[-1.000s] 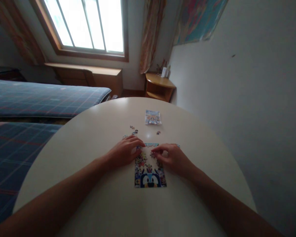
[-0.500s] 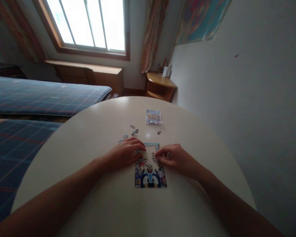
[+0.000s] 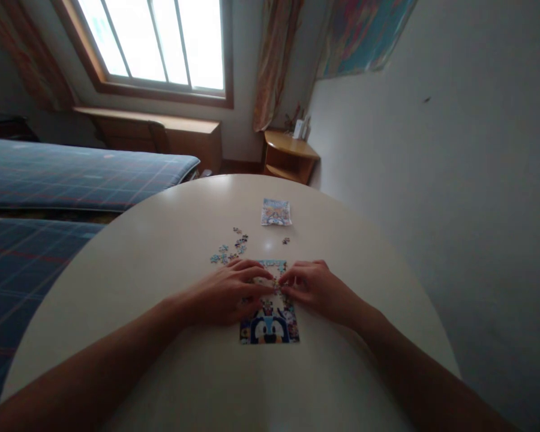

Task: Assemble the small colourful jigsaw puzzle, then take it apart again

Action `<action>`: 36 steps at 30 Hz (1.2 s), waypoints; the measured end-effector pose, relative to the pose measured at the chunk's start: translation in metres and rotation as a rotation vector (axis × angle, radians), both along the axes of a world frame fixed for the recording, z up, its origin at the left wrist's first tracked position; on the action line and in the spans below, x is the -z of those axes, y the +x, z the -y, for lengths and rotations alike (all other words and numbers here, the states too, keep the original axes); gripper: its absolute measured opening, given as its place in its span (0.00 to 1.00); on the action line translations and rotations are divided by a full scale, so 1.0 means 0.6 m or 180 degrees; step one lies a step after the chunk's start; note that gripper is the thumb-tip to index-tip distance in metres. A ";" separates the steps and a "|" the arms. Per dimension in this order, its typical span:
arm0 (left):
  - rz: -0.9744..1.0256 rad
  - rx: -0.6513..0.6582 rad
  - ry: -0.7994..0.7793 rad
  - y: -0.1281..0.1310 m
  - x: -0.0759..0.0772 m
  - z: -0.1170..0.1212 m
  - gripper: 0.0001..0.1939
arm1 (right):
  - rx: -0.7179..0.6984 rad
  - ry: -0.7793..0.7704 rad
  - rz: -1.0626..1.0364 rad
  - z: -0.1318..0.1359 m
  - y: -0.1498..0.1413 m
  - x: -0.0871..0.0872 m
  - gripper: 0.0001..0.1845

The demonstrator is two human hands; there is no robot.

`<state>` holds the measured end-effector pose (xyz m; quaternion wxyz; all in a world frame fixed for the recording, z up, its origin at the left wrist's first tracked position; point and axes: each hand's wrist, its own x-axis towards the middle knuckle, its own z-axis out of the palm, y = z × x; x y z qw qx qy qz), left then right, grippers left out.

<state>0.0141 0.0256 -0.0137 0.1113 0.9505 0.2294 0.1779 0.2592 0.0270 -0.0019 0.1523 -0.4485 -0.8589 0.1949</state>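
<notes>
A partly assembled jigsaw puzzle point(image 3: 270, 329) with a blue cartoon dog's face lies on the white table. My left hand point(image 3: 234, 291) rests over its left side, fingers stretched toward the middle and hiding that part. From the right, my right hand point(image 3: 312, 290) pinches a small puzzle piece point(image 3: 278, 288) above the unfilled middle of the puzzle. The left fingertips are close to this piece; whether they touch it I cannot tell. Several loose puzzle pieces point(image 3: 240, 242) are scattered beyond my left hand, and another loose piece point(image 3: 286, 241) lies farther right.
A small printed packet point(image 3: 276, 212) with the same dog lies toward the far side of the round white table point(image 3: 171, 228). Beds with plaid mattresses point(image 3: 85, 177) stand at the left. A wooden corner shelf point(image 3: 290, 150) and the wall are beyond on the right.
My left hand has moved right and nearer, its fingers now reaching the puzzle's middle beside the right fingertips. My right hand keeps its pinch. The view has shifted slightly.
</notes>
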 end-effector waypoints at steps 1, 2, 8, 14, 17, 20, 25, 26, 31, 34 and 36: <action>-0.0032 0.0027 0.0010 0.001 -0.001 0.002 0.19 | 0.0000 0.0013 -0.0008 0.000 0.000 0.001 0.04; -0.0051 0.0038 0.0011 0.001 -0.002 0.003 0.19 | -0.0003 0.0029 -0.0008 0.000 0.001 0.002 0.04; -0.0031 0.0059 -0.0008 0.003 -0.002 0.008 0.21 | -0.0003 0.0066 0.0033 0.002 0.000 -0.002 0.02; 0.0050 0.0115 -0.0028 0.004 0.001 0.006 0.20 | 0.0025 0.0016 0.0114 0.003 0.000 -0.006 0.02; 0.0112 0.0094 -0.0049 0.005 0.000 0.006 0.20 | -0.0006 0.0071 0.0088 0.002 0.002 -0.004 0.02; 0.0099 0.0078 -0.0057 0.004 -0.001 0.006 0.21 | -0.0024 0.0085 0.0093 0.001 0.003 -0.003 0.02; 0.0047 0.0064 -0.0030 0.005 -0.001 0.006 0.20 | -0.0026 0.0041 0.0136 0.001 0.002 -0.003 0.02; 0.0059 0.0071 -0.0032 0.005 0.000 0.006 0.20 | -0.0032 0.0059 0.0146 0.001 0.002 -0.002 0.02; 0.0165 0.0101 -0.0035 0.004 0.002 0.006 0.20 | -0.0072 0.0106 0.0153 0.002 0.000 -0.002 0.03; 0.0137 0.0093 -0.0028 0.004 0.000 0.006 0.20 | -0.0094 0.0071 0.0132 0.004 -0.001 -0.007 0.03; 0.0123 0.0083 -0.0045 0.003 -0.001 0.006 0.20 | -0.0115 0.0079 0.0125 0.005 -0.001 -0.009 0.03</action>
